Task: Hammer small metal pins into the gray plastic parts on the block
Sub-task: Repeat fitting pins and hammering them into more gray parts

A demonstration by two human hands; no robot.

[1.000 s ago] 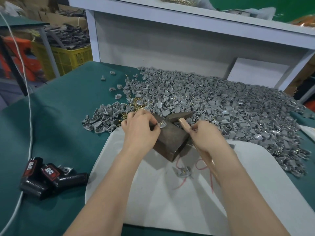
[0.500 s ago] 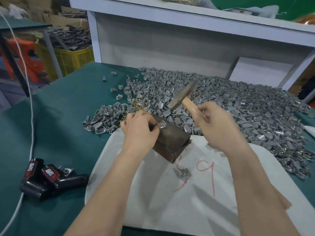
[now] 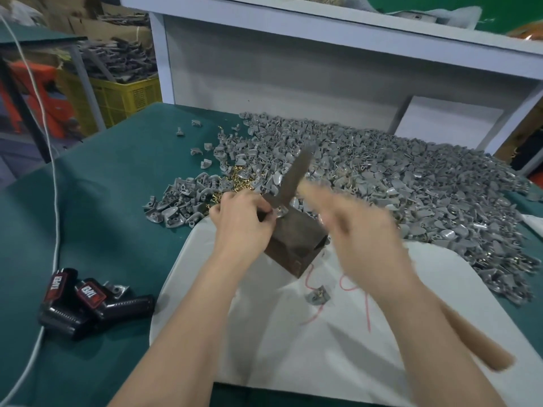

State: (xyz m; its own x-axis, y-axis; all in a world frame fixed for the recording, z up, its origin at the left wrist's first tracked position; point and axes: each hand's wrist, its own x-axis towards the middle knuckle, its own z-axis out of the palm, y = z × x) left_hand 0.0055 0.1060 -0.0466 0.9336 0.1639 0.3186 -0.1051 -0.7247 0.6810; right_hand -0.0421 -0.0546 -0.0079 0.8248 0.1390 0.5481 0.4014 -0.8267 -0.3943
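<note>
A dark block (image 3: 296,239) stands on a white sheet (image 3: 293,342) in the middle of the table. My left hand (image 3: 241,224) pinches a gray plastic part (image 3: 281,212) on the block's top near corner. My right hand (image 3: 361,230), blurred by motion, grips the wooden handle of a hammer (image 3: 293,179), whose dark head is tilted just above the part. A big pile of gray parts (image 3: 396,183) lies behind the block, with small brass pins (image 3: 239,183) scattered at its left edge. One finished gray part (image 3: 317,295) lies on the sheet.
Two black tape dispensers (image 3: 88,304) lie on the green table cover at the left, beside a white cable (image 3: 54,201). A white shelf unit (image 3: 323,69) backs the table. A yellow crate (image 3: 123,95) of parts stands beyond the left edge.
The hammer rose from the block and now swings back down toward the part. My left hand has stayed on the part.
</note>
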